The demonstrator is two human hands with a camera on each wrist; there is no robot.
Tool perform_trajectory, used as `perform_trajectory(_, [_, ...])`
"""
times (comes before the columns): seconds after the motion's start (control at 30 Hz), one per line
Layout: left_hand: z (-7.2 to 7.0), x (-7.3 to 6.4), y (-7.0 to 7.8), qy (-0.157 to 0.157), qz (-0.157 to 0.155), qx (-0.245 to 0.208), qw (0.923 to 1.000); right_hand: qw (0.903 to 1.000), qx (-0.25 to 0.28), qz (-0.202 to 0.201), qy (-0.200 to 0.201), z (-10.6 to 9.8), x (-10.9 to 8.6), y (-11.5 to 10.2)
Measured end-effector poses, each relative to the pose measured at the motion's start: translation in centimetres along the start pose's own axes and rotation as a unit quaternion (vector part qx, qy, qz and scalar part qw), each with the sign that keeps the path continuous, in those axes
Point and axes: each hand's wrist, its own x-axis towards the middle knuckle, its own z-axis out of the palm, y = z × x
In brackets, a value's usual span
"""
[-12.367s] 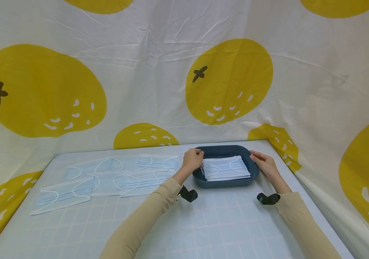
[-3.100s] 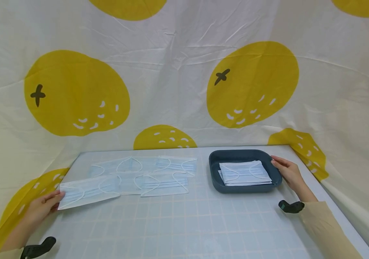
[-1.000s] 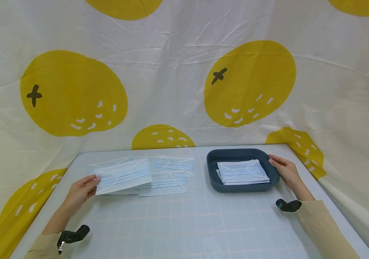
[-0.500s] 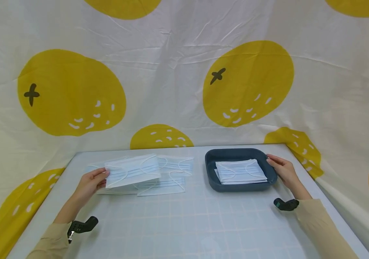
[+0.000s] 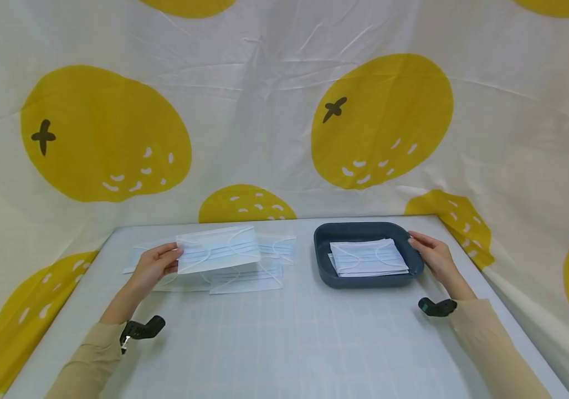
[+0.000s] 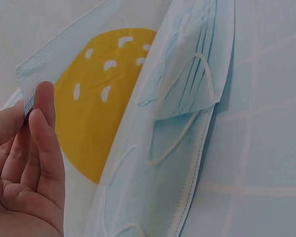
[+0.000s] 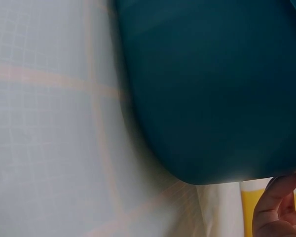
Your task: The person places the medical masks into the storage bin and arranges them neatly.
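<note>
My left hand (image 5: 152,269) pinches the left short edge of a pale blue face mask (image 5: 219,249), raised over other masks (image 5: 249,279) spread on the table. In the left wrist view, thumb and fingers of that hand (image 6: 32,182) grip one corner of the mask (image 6: 54,61). My right hand (image 5: 437,261) holds the right end of a dark blue rectangular basin (image 5: 354,282) at its rim. Inside the basin lies a stack of masks (image 5: 369,259). The right wrist view shows the basin's outer wall (image 7: 217,98) with the fingers of the right hand (image 7: 281,210) at its edge.
A light blue table (image 5: 284,343) with a faint grid carries everything. Behind it hangs a white curtain (image 5: 254,122) printed with yellow fruit. Black wrist cameras (image 5: 142,328) sit on both wrists.
My left hand has taken the leftmost mask, raised it and carried it right over the others. The right hand stays at the basin; earlier the left hand was at the basin too.
</note>
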Motion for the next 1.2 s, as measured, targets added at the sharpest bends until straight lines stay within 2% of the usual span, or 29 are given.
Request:
perform_trajectory(0.23, [2.3, 0.3, 0.8, 0.0, -0.01, -0.013, 0.9999, 1.0, 0.004, 0.006, -0.002, 0.1, 0.1, 0.0])
perform_trajectory(0.43, [4.1, 0.4, 1.3, -0.002, -0.004, -0.02, 0.9998, 0.9999, 0.007, 0.01, -0.001, 0.1, 0.3, 0.0])
perform_trajectory(0.63, [5.3, 0.6, 1.9, -0.007, -0.001, -0.033, 0.9994, 0.9999, 0.009, 0.011, -0.004, 0.0, 0.3, 0.0])
perform_trajectory(0.93, [7.1, 0.9, 2.6, 0.006, -0.041, -0.052, 0.9978, 0.9997, 0.018, 0.016, -0.01, -0.1, 0.2, -0.1])
perform_trajectory(1.2, [8.4, 0.8, 3.2, -0.003, -0.036, -0.068, 0.997, 0.9996, 0.017, 0.021, -0.012, -0.2, 0.0, -0.1])
